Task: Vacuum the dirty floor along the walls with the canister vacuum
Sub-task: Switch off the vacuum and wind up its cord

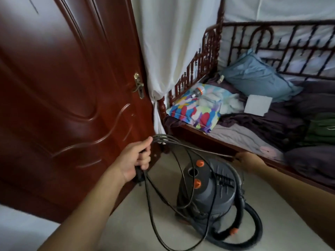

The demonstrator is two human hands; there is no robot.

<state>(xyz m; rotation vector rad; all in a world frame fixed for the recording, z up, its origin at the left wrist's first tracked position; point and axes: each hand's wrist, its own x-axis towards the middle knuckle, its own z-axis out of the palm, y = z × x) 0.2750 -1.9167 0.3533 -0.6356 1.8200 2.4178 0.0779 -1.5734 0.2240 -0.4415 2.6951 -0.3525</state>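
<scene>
A grey canister vacuum with orange knobs stands on the pale floor, below and between my hands. Its black hose curls round its right side. My left hand grips a bundle of black power cord loops, and the plug end hangs below my fist. One strand stretches to the right, where my right hand pinches it, blurred by motion. More loops hang over the vacuum down to the floor.
A dark red wooden door stands close on the left. A carved wooden bed with a white curtain, pillows and rumpled bedding fills the right. A strip of floor runs between them.
</scene>
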